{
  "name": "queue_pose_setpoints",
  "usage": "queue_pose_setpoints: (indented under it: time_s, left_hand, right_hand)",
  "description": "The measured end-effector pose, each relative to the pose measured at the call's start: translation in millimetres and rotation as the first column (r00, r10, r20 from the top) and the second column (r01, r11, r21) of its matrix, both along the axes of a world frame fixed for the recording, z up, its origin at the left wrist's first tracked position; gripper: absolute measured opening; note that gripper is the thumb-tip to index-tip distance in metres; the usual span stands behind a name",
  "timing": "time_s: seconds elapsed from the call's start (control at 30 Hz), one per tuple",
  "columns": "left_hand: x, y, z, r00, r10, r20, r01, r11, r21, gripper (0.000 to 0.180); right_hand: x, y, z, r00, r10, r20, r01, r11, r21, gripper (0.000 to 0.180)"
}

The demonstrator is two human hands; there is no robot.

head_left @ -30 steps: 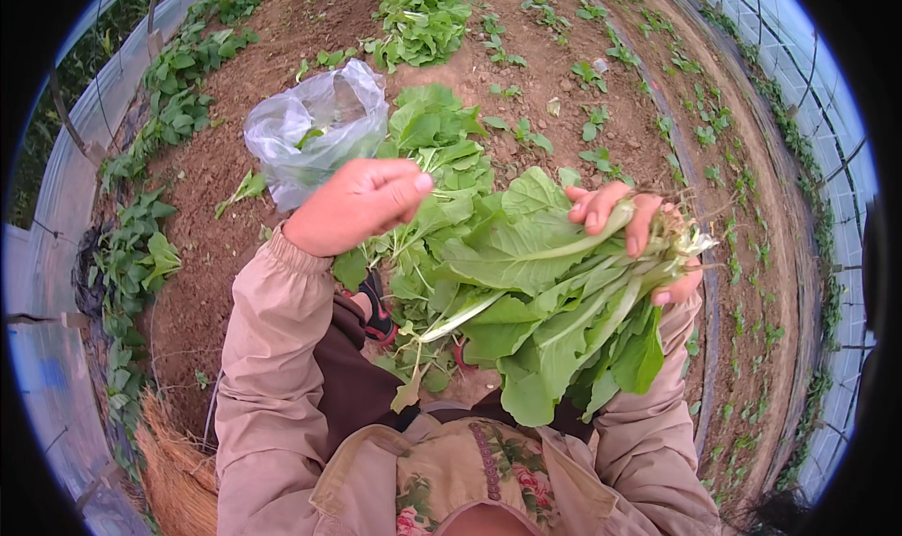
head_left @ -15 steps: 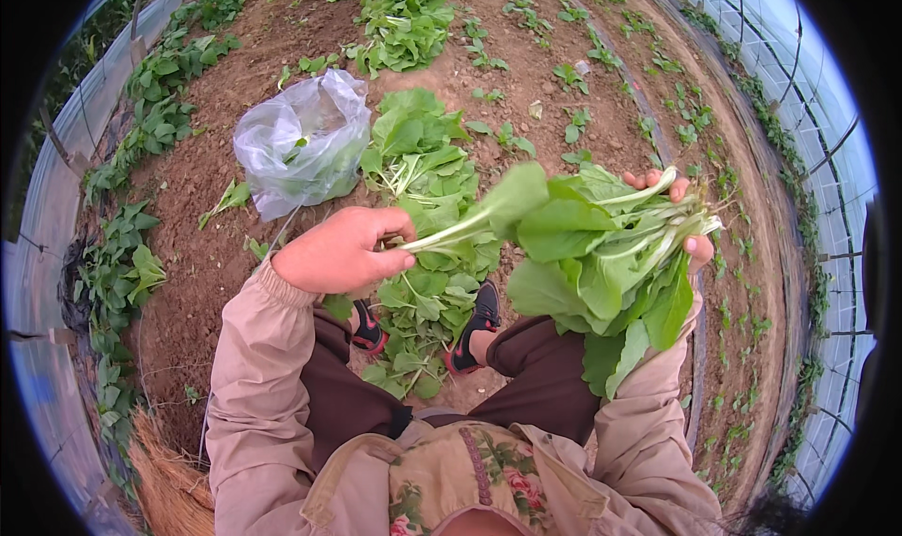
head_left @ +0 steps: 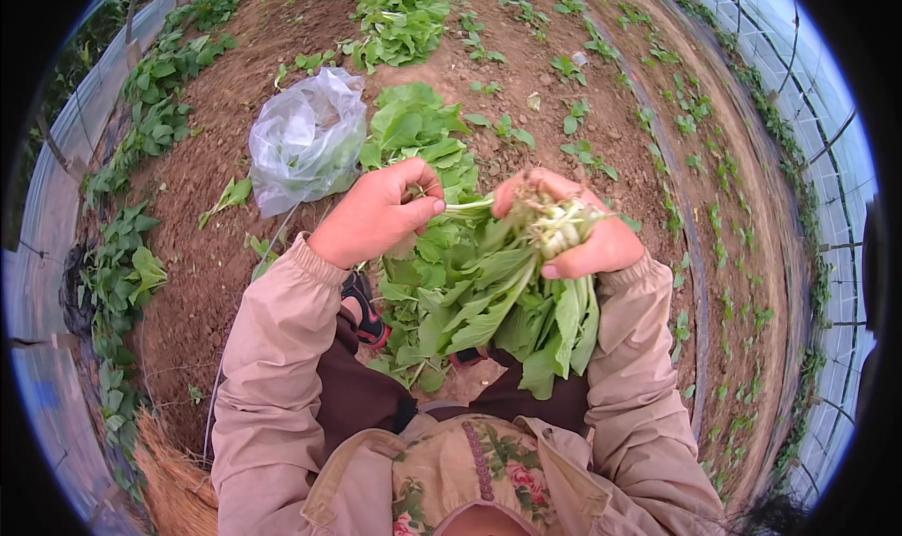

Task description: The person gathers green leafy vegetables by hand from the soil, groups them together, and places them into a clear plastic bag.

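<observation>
My right hand (head_left: 606,245) is closed around a bunch of leafy greens (head_left: 507,301), its pale root ends gathered at the top and its broad leaves hanging toward my lap. Just left of it, my left hand (head_left: 381,212) pinches thumb to forefinger on the end of a pale green stem (head_left: 468,205). That stem stretches across to the bunch; its leaf is hidden behind my right hand and the other leaves. Under both hands, a row of picked greens (head_left: 413,118) lies on the soil between my feet.
A clear plastic bag (head_left: 305,141) with greens inside stands on the soil to the left. Farther ahead lies another heap of greens (head_left: 399,19). Seedlings (head_left: 590,155) grow in rows on the right. Dry straw (head_left: 174,480) is at the lower left, and plastic sheeting (head_left: 799,94) curves along the sides.
My right hand has swung left with the bunch and turned its root ends upward. My left hand has moved slightly up and right, so the hands are closer together.
</observation>
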State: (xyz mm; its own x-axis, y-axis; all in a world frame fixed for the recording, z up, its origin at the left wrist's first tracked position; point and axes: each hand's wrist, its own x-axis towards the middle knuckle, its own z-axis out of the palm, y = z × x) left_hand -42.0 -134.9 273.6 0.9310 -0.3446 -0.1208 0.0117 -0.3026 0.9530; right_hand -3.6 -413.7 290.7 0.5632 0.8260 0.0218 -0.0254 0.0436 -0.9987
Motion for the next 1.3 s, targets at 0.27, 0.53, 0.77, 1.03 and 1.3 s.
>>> queue_pose_setpoints:
  time_s: [0.27, 0.53, 0.77, 1.03, 1.3]
  left_hand:
    - [5.5, -15.7, -6.2, 0.998, 0.012, -0.064, -0.029, 0.963, -0.268, 0.010]
    - [13.5, 25.4, -7.8, 0.963, 0.269, 0.006, -0.254, 0.919, -0.301, 0.011]
    - [-51.8, 18.4, -52.4, 0.754, -0.655, 0.045, 0.591, 0.707, 0.388, 0.037]
    - [-45.5, 44.3, -42.5, 0.870, -0.490, -0.047, 0.439, 0.729, 0.525, 0.031]
    - [55.6, 162.8, -51.1, 0.853, 0.301, 0.427, -0.516, 0.367, 0.773, 0.052]
  right_hand:
    - [9.8, 37.6, -32.3, 0.978, 0.020, -0.206, -0.019, 1.000, 0.005, 0.059]
    - [40.6, 8.0, -48.8, 0.920, -0.158, -0.359, 0.263, 0.927, 0.266, 0.055]
    - [49.2, -41.6, -40.8, 0.706, -0.376, -0.600, 0.686, 0.576, 0.445, 0.047]
    - [66.4, -51.1, -56.7, 0.605, -0.538, -0.587, 0.789, 0.503, 0.352, 0.044]
    - [138.3, -7.1, -29.2, 0.622, -0.670, -0.405, 0.761, 0.640, 0.111, 0.052]
